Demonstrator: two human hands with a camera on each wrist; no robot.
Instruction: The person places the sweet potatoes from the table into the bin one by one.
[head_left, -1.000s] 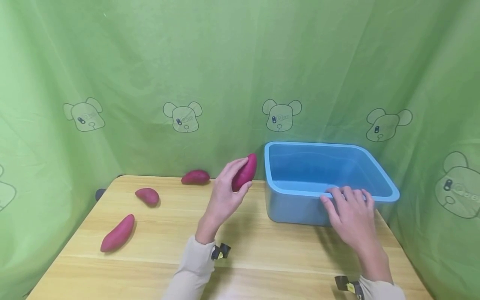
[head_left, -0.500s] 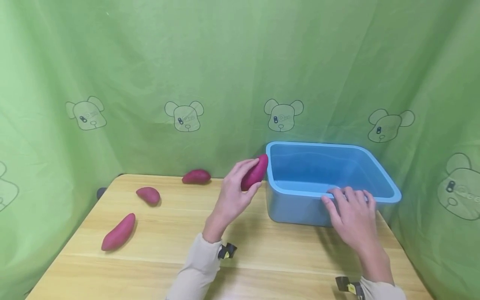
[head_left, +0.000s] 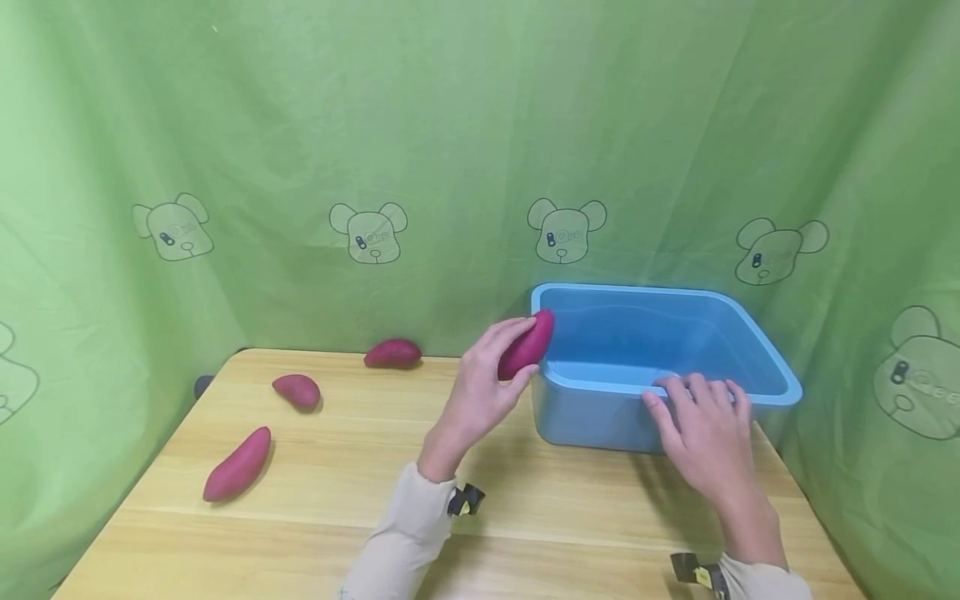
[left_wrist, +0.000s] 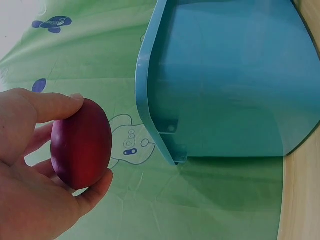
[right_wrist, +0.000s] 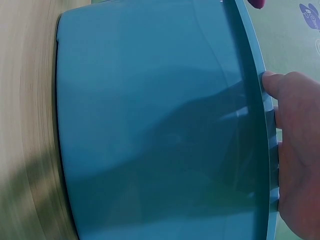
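Observation:
My left hand (head_left: 480, 387) grips a purple-red sweet potato (head_left: 527, 346) between thumb and fingers, at the left end of the blue plastic bin's rim. In the left wrist view the sweet potato (left_wrist: 82, 144) appears end-on, held apart from the bin (left_wrist: 230, 85). My right hand (head_left: 708, 437) holds the near rim of the blue bin (head_left: 592, 417), fingers hooked over it into the inside. The right wrist view has the thumb of the right hand (right_wrist: 300, 150) against the rim, with the other fingertips hidden behind it. Part of the bin's floor is hidden too.
Three more sweet potatoes lie on the wooden table (head_left: 337, 500): a long one (head_left: 237, 465) at front left, a short one (head_left: 297, 391) behind it, and another (head_left: 393, 353) near the back edge. A green curtain (head_left: 450, 125) surrounds the table.
My left hand has carried the sweet potato rightward, from beside the bin to its left rim. The right hand stays on the near rim, and the other sweet potatoes lie as before.

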